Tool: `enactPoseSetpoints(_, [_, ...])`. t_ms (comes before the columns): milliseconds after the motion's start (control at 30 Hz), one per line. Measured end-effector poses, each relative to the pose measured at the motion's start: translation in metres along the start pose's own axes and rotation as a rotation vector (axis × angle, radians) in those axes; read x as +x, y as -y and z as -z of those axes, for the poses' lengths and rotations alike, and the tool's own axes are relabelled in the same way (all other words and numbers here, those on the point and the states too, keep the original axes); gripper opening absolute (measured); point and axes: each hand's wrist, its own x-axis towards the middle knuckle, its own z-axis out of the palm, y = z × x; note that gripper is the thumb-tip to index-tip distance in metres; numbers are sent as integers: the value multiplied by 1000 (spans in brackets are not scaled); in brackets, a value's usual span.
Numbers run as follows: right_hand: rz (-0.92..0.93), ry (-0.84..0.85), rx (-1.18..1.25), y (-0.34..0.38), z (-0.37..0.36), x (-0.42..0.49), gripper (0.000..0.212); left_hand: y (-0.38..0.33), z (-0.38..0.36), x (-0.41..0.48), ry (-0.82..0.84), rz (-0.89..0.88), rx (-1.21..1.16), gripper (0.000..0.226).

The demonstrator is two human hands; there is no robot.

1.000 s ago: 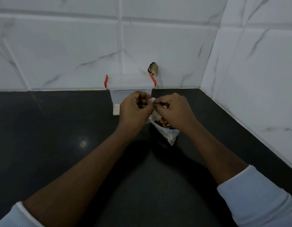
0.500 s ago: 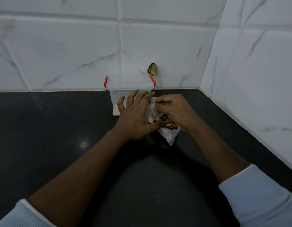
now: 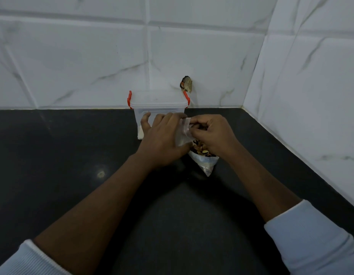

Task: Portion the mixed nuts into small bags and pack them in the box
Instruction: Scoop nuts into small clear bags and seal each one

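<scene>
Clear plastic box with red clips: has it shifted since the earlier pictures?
No. The clear plastic box with red clips stays against the back wall, under the same vertical tile joint.

No text, label, brand, number or sign can be read in the head view. The clear plastic box [image 3: 159,111] has a faint rectangular outline on its front wall, but no characters can be made out within it. The film of the small bag of mixed nuts [image 3: 206,165] shows no readable print.
</scene>
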Motion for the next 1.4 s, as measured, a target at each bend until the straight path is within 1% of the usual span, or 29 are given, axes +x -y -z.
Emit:
enactPoseSetpoints(67, [-30,-42,19,-4,2,2,23,7,4,1,25,116,-165,82])
enactPoseSetpoints(100, [-42,-60,30,-6,4,3,21,9,7,2,47,198,-324,82])
enactPoseSetpoints(133, [-52,-69,47,-8,6,3,19,9,11,4,54,294,-547,79])
enactPoseSetpoints(200, [-72,-67,89,-8,8,3,16,7,15,11,11,529,-1008,66])
enactPoseSetpoints(233, [-77,-58,102,-7,8,3,17,5,17,13,-14,638,-1155,54])
enactPoseSetpoints(267, [-84,-46,108,-8,8,3,17,4,18,15,-41,724,-1243,40])
enactPoseSetpoints(300, [-87,-38,108,-8,7,3,17,4,17,17,-66,787,-1306,32])
enactPoseSetpoints(433, [-104,-47,155,-6,7,2,21,9,13,17,-205,899,-1512,37])
enactPoseSetpoints(533, [-95,-57,225,0,7,-1,20,11,12,16,-305,904,-1571,37])
enactPoseSetpoints(600, [-83,-62,244,1,6,-2,18,10,11,16,-303,907,-1609,31])
enactPoseSetpoints(633, [-81,-66,250,1,6,-2,18,9,12,16,-266,908,-1623,28])
enactPoseSetpoints(700, [-99,-70,272,0,7,-2,20,8,17,17,-142,923,-1639,24])
enactPoseSetpoints(733, [-114,-72,283,0,7,-2,21,8,19,17,-73,925,-1636,25])
enactPoseSetpoints(800, [-140,-77,296,-2,8,-2,20,12,19,17,5,913,-1582,38])
enactPoseSetpoints(867, [-157,-89,287,-1,9,-2,14,14,18,17,-15,922,-1552,48])
enactPoseSetpoints(900, [-162,-102,284,-1,9,-1,12,14,17,17,-47,930,-1556,48])
enactPoseSetpoints(1000, [-175,-134,298,-1,10,-1,14,17,13,18,-147,938,-1585,38])
enactPoseSetpoints(1033, [-181,-135,302,-1,10,-1,14,17,12,17,-157,929,-1584,36])
enactPoseSetpoints(1133, [-204,-108,308,-2,9,-1,18,18,10,17,-102,899,-1573,31])
enactPoseSetpoints(1233, [-229,-59,331,-1,9,-2,23,14,10,17,-84,895,-1532,16])
enactPoseSetpoints(1300, [-234,-20,325,1,8,-2,24,12,7,17,-134,913,-1487,12])
enactPoseSetpoints(1400, [-227,-15,337,3,7,-2,23,12,3,18,-208,949,-1443,8])
